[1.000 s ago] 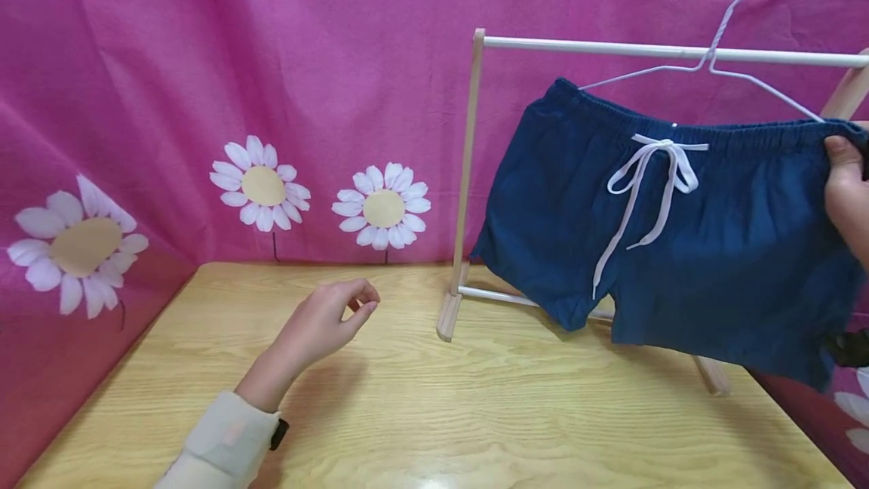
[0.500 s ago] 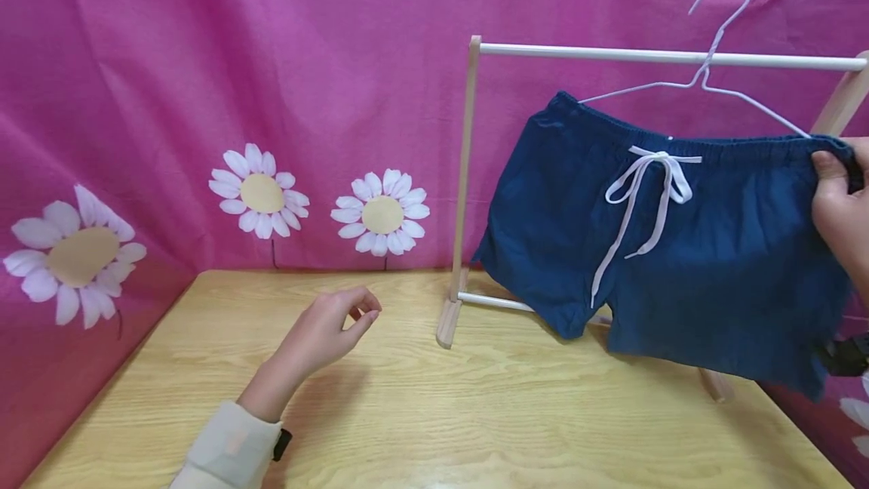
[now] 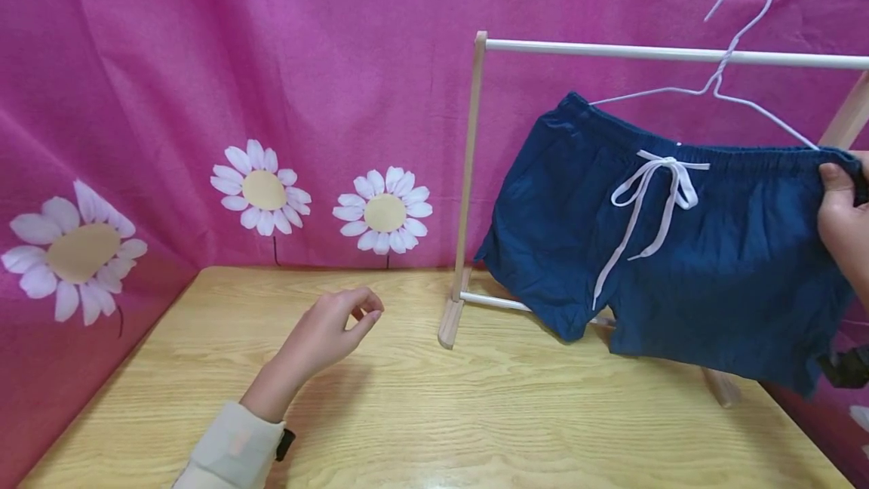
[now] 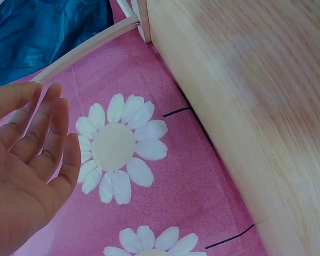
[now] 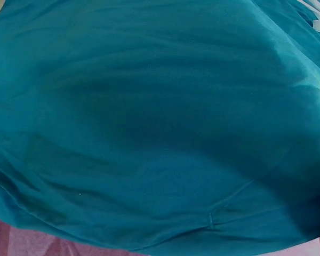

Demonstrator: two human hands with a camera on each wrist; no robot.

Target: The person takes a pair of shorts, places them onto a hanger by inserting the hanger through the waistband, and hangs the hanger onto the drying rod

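Note:
Navy shorts (image 3: 720, 270) with a white drawstring bow (image 3: 670, 164) hang by their waistband on a pale wire hanger (image 3: 725, 63). At the right edge of the head view, my right hand (image 3: 845, 221) pinches the waistband's right corner, thumb in front. The hanger's hook rises above the white rail of a small wooden drying rack (image 3: 470, 172) and overlaps the rail in this view. My left hand (image 3: 333, 330) is held over the table, holding nothing, fingers loosely bent. Shorts fabric (image 5: 160, 117) fills the right wrist view, with little of the hand visible.
A light wood table (image 3: 434, 413) lies under the rack. Behind it and at the sides hangs a pink cloth (image 3: 339, 59) printed with white daisies and lettering. The rack's foot (image 3: 449, 323) stands right of the left hand.
The right hand has lowered the shorts and hanger slightly relative to the rack's rail, so the hook sits lower. The left hand has stayed almost in place.

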